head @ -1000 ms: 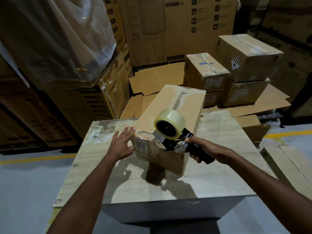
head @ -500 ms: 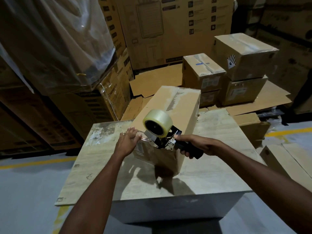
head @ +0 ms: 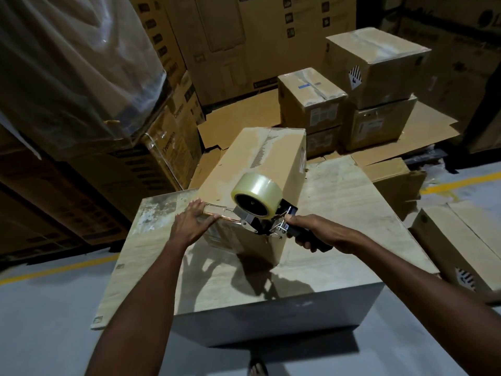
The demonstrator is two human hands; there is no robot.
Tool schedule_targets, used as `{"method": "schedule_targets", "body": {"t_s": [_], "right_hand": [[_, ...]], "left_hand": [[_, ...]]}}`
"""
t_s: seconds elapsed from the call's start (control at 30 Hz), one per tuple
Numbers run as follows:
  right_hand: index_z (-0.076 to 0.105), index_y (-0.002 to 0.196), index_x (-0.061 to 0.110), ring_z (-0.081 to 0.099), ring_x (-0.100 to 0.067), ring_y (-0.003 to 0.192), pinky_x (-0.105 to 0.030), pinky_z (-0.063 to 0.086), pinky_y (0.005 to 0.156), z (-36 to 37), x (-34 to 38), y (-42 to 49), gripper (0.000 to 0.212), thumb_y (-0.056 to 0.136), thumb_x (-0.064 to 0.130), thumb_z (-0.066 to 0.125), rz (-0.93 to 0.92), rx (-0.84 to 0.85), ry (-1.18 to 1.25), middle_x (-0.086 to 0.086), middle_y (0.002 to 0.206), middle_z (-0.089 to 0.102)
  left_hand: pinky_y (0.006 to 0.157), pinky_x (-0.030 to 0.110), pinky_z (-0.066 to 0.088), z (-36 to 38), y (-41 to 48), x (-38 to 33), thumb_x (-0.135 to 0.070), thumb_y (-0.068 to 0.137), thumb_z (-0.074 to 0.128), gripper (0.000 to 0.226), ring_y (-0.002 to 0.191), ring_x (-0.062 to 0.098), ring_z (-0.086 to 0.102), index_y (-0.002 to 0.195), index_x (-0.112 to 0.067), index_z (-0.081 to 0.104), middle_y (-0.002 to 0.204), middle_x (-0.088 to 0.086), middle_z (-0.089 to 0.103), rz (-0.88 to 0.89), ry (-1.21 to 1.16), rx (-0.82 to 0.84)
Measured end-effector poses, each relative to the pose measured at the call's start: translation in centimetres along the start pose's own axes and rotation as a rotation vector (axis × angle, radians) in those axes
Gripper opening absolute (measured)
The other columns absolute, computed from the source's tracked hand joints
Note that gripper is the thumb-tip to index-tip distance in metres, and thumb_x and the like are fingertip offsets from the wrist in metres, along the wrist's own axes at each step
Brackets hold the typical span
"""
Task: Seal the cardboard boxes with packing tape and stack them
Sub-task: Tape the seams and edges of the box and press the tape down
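Note:
A long brown cardboard box [head: 260, 161] lies on a worn wooden table [head: 339, 213], its near end toward me. My left hand [head: 191, 225] rests on the box's near left top corner, fingers over the edge. My right hand [head: 311, 230] grips the black handle of a tape dispenser [head: 260, 213] with a clear tape roll [head: 256, 194]. The dispenser's metal front touches the box's near top edge. A strip of clear tape shines along that edge.
Taped boxes [head: 376, 63] are stacked two high on flattened cardboard behind the table. A plastic-wrapped pallet load [head: 67, 63] rises at the left. Another box [head: 458, 248] sits on the floor at the right. Tall printed cartons form the back wall.
My left hand moved from the box's left side onto its near top corner. The dispenser came up from the box's front face to the near top edge.

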State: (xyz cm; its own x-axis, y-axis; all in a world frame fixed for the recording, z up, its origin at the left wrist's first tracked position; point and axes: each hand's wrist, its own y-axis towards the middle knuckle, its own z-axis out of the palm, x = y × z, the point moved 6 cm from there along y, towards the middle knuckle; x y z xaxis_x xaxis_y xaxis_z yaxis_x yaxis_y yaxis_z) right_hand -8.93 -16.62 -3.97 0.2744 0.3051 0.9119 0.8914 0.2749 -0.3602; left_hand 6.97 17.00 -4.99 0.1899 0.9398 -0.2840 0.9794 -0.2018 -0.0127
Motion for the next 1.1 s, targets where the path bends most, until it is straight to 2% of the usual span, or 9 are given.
{"method": "schedule_targets", "body": {"t_s": [0.13, 0.23, 0.37, 0.53, 0.6, 0.77, 0.87, 0.97, 1.1], "right_hand": [[0.07, 0.093, 0.017, 0.049, -0.021, 0.072, -0.044, 0.034, 0.067, -1.3, -2.8, -1.6, 0.07, 0.086, 0.084, 0.052, 0.0, -0.032, 0.072, -0.002, 0.079, 0.06], [0.068, 0.088, 0.019, 0.048, -0.02, 0.068, -0.04, 0.034, 0.063, -1.9, -4.8, -3.1, 0.062, 0.091, 0.078, 0.051, -0.012, -0.049, 0.113, -0.002, 0.076, 0.058], [0.068, 0.083, 0.021, 0.045, -0.019, 0.063, -0.033, 0.031, 0.055, -2.2, -7.9, -4.7, 0.057, 0.088, 0.076, 0.053, -0.001, -0.087, 0.205, -0.007, 0.077, 0.056], [0.067, 0.095, 0.011, 0.048, -0.02, 0.062, -0.036, 0.035, 0.058, -1.8, -10.0, -5.0, 0.065, 0.087, 0.074, 0.054, -0.017, -0.13, 0.292, -0.01, 0.078, 0.058], [0.065, 0.096, 0.009, 0.048, -0.019, 0.06, -0.032, 0.036, 0.055, -1.8, -10.4, -4.8, 0.063, 0.089, 0.07, 0.051, -0.009, -0.147, 0.312, -0.01, 0.078, 0.057], [0.063, 0.096, 0.01, 0.044, -0.017, 0.058, -0.032, 0.027, 0.054, -1.2, -11.4, -3.3, 0.063, 0.098, 0.07, 0.045, 0.004, -0.133, 0.366, -0.009, 0.077, 0.054], [0.058, 0.085, 0.012, 0.042, -0.015, 0.054, -0.024, 0.032, 0.048, -0.8, -11.5, -2.3, 0.057, 0.105, 0.062, 0.041, -0.016, -0.145, 0.412, -0.009, 0.075, 0.051], [0.061, 0.096, 0.006, 0.043, -0.017, 0.055, -0.029, 0.036, 0.053, -0.9, -12.2, -1.0, 0.068, 0.096, 0.073, 0.047, -0.03, -0.133, 0.557, -0.009, 0.075, 0.053], [0.062, 0.101, 0.0, 0.041, -0.019, 0.054, -0.03, 0.037, 0.051, -0.7, -13.1, 1.0, 0.076, 0.096, 0.074, 0.042, 0.025, -0.141, 0.876, -0.009, 0.072, 0.051]], "left_hand": [[0.123, 0.052, 0.021, -0.2, -0.6, -0.8, -0.101, 0.065, 0.031, 0.122, 0.157, 0.017, 0.015, 0.158, -0.022, 0.036, 0.169, -0.001, 0.022, -0.018, 0.008, -0.027], [0.122, 0.051, 0.023, 0.0, -1.1, -1.6, -0.099, 0.07, 0.033, 0.118, 0.156, 0.022, 0.018, 0.157, -0.019, 0.038, 0.168, 0.001, 0.025, -0.052, 0.03, -0.082], [0.122, 0.051, 0.024, 0.0, -1.6, -2.4, -0.095, 0.076, 0.035, 0.111, 0.154, 0.026, 0.023, 0.156, -0.019, 0.04, 0.167, 0.002, 0.029, -0.097, 0.064, -0.119], [0.121, 0.05, 0.025, 0.1, -2.2, -4.2, -0.083, 0.085, 0.048, 0.094, 0.152, 0.029, 0.028, 0.154, -0.019, 0.044, 0.165, 0.003, 0.032, -0.138, 0.07, -0.163], [0.122, 0.048, 0.024, 0.3, -2.2, -4.8, -0.082, 0.086, 0.047, 0.094, 0.152, 0.028, 0.026, 0.155, -0.019, 0.042, 0.165, 0.003, 0.032, -0.161, 0.086, -0.167], [0.121, 0.048, 0.027, 0.9, -1.8, -5.2, -0.085, 0.086, 0.042, 0.097, 0.153, 0.027, 0.027, 0.156, -0.018, 0.04, 0.165, 0.004, 0.033, -0.183, 0.133, -0.185], [0.119, 0.05, 0.031, 1.3, -1.6, -5.9, -0.087, 0.086, 0.039, 0.099, 0.152, 0.027, 0.029, 0.154, -0.016, 0.043, 0.164, 0.006, 0.036, -0.203, 0.152, -0.203], [0.117, 0.052, 0.032, 1.7, -1.4, -6.7, -0.087, 0.085, 0.038, 0.099, 0.151, 0.027, 0.03, 0.152, -0.015, 0.046, 0.162, 0.007, 0.038, -0.235, 0.138, -0.226], [0.117, 0.058, 0.028, 2.4, -0.3, -7.9, -0.088, 0.086, 0.036, 0.101, 0.151, 0.029, 0.029, 0.153, -0.013, 0.045, 0.162, 0.009, 0.038, -0.298, 0.15, -0.229]]}}
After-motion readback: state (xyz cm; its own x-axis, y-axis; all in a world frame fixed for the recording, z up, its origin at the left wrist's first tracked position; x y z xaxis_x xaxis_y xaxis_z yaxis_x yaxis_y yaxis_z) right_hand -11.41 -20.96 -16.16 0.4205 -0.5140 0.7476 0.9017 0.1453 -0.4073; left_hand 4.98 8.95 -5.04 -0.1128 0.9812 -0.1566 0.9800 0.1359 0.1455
